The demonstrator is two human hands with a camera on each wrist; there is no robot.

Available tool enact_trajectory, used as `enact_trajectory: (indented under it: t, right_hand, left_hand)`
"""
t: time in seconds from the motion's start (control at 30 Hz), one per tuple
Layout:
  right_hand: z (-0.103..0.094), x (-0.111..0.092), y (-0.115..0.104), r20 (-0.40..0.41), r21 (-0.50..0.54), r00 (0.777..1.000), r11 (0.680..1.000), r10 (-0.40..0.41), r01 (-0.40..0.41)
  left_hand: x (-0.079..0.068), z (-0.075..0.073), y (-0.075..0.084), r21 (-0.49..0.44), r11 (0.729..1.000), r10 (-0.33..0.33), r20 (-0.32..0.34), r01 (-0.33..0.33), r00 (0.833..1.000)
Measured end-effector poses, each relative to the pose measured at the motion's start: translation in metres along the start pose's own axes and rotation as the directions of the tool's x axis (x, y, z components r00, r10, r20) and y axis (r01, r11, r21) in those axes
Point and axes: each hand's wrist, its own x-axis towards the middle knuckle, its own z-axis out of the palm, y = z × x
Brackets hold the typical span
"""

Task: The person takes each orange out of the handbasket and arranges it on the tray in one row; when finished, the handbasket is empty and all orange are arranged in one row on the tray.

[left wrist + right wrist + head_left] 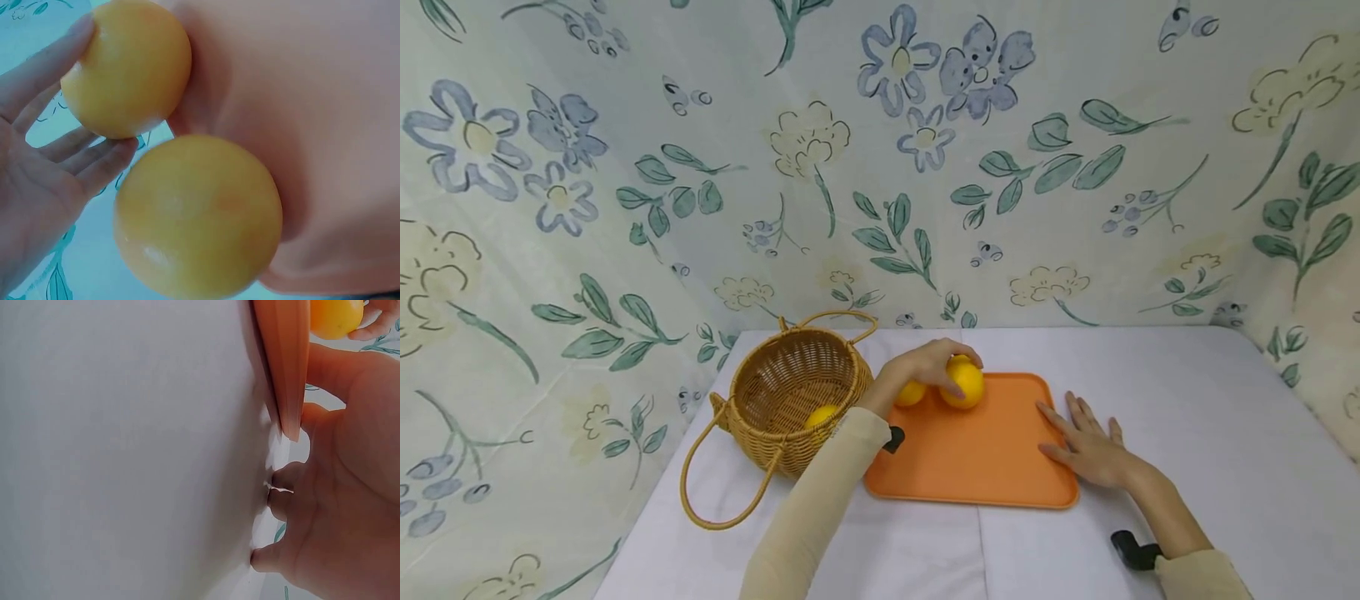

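Note:
My left hand (928,363) grips a round yellow orange (966,385) from above, over the far left part of the orange tray (970,458). In the left wrist view, its thumb and fingers curve round this fruit. A second orange (910,394) sits on the tray just left of it, partly hidden by the left hand in the head view; the left wrist view shows this orange (199,215) whole. My right hand (1093,450) lies with fingers spread at the tray's right edge. Thumb and index finger touch the rim, while the other fingertips rest on the white cloth.
A brown wicker basket (752,437) stands left of the tray, its two loop handles folded outward. One more orange (820,415) lies inside it. The left forearm passes in front of the basket's right side. Behind the table hangs a floral curtain (850,275).

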Motion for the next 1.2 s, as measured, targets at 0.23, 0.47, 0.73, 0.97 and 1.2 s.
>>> enact_trajectory:
  t: [0.23,0.47,0.73,0.97,1.2]
  right_hand:
    - [0.001,0.0,0.0,-0.007,0.002,1.0,1.0,-0.014,0.014]
    - [0.0,-0.002,0.0,-0.004,0.008,1.0,1.0,-0.013,0.013]
    - [-0.001,-0.003,-0.001,-0.005,0.014,1.0,1.0,-0.013,0.013]
    - [-0.001,-0.002,-0.001,-0.01,0.01,1.0,1.0,-0.021,0.021]
    - [0.001,-0.001,0.002,-0.008,0.008,1.0,1.0,-0.021,0.021]
  left_hand:
    - [-0.004,-0.002,-0.001,-0.015,1.0,-0.012,-0.005,0.012,1.0]
    - [-0.011,-0.007,-0.009,-0.053,0.999,0.004,0.016,-0.003,1.0]
    - [-0.009,-0.008,-0.011,-0.078,0.997,-0.012,0.026,0.014,1.0]
    - [-0.01,-0.009,-0.012,-0.1,0.995,-0.029,0.016,0.03,0.999]
    - [-0.011,-0.009,-0.013,-0.117,0.992,-0.044,0.005,0.044,0.999]
